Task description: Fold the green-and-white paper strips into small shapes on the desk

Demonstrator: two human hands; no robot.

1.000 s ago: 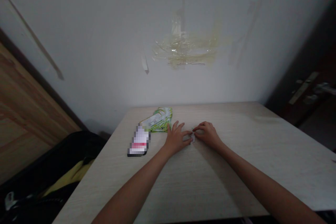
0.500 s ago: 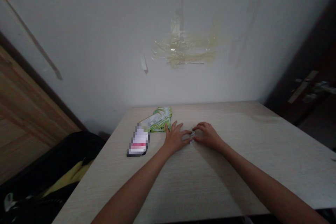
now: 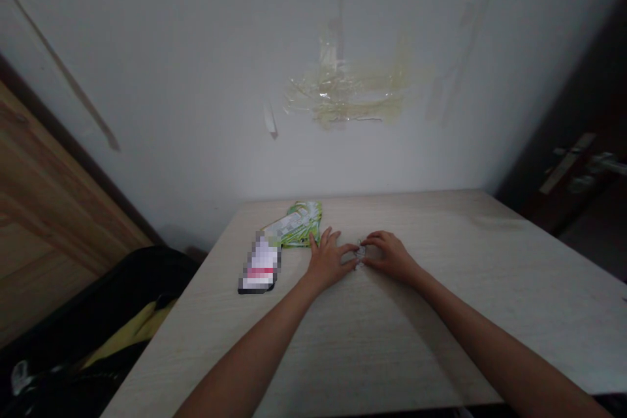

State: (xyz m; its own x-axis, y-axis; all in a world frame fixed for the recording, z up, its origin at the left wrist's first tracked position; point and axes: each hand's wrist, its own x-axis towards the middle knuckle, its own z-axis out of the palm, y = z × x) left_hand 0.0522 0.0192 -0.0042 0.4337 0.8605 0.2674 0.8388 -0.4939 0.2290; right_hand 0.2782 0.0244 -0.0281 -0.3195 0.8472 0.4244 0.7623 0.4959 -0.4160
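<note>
We've got our left hand (image 3: 325, 260) and right hand (image 3: 393, 257) half-curled, fingertips at a small greyish thing (image 3: 360, 253) nearer the wood-grained worktop's (image 3: 490, 268) far edge; can't tell if either grips it. Thin green packets (image 3: 300, 225) fan out toward the far-left corner. Fingers partly hide the thing's shape.

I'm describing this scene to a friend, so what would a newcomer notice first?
Probably the left hand and right hand, fingers close together at a small greyish object on the table, too small to identify. Next, the bright green packets to the left hand's upper left, with a pixelated item nearer the viewer. Above, shiny yellowed tape marks the wall.
</note>
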